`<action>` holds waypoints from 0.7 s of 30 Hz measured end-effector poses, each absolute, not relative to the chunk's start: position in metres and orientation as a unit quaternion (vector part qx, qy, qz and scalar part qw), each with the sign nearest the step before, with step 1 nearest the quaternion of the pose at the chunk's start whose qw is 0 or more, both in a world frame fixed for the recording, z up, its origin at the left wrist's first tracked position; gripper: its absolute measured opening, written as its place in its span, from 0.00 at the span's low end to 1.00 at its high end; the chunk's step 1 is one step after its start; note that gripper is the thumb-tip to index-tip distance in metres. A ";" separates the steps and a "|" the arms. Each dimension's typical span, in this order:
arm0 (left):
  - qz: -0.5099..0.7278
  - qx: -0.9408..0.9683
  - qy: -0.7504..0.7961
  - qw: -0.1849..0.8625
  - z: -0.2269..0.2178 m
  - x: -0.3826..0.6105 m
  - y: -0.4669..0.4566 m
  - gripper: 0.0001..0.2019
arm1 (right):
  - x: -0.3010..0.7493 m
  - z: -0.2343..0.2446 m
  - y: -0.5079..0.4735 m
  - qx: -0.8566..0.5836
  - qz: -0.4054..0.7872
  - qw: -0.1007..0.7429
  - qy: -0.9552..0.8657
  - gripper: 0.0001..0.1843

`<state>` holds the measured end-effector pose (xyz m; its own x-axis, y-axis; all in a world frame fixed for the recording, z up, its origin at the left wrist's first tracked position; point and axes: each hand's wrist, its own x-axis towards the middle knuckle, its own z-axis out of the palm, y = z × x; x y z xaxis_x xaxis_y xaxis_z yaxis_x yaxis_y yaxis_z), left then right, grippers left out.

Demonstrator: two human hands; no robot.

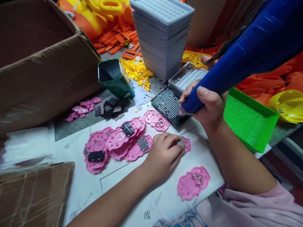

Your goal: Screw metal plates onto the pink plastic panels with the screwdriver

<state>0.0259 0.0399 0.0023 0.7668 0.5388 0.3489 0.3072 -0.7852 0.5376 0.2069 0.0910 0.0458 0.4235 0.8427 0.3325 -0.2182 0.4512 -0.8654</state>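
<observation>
Left hand (165, 153) curled over pink part (187, 144), pinch unclear; right hand (210, 105) wrapped round blue tool (220, 71); black tray (173, 117) beyond left hand.

One camera, worn on the person's head, looks forward and steeply down over the table (81, 183), with the black tray (165, 116) near the middle of its view (the table's edges run aslant). It is close enough that the left hand (167, 150), on the near side of the tray, and the right hand (211, 108), just right of it, both show large, with the person's shirt (255, 205) nearer still; past the tray, the view reaches the tall stack (163, 44) behind.
</observation>
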 end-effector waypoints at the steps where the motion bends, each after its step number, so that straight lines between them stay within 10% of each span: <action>1: 0.252 0.910 0.235 0.229 0.002 0.026 0.040 0.05 | 0.207 0.046 0.091 -0.383 0.357 0.747 -0.411 0.16; 21: 0.277 0.893 0.270 0.229 -0.001 0.027 0.036 0.04 | 0.214 0.065 0.081 -0.385 0.350 0.755 -0.400 0.11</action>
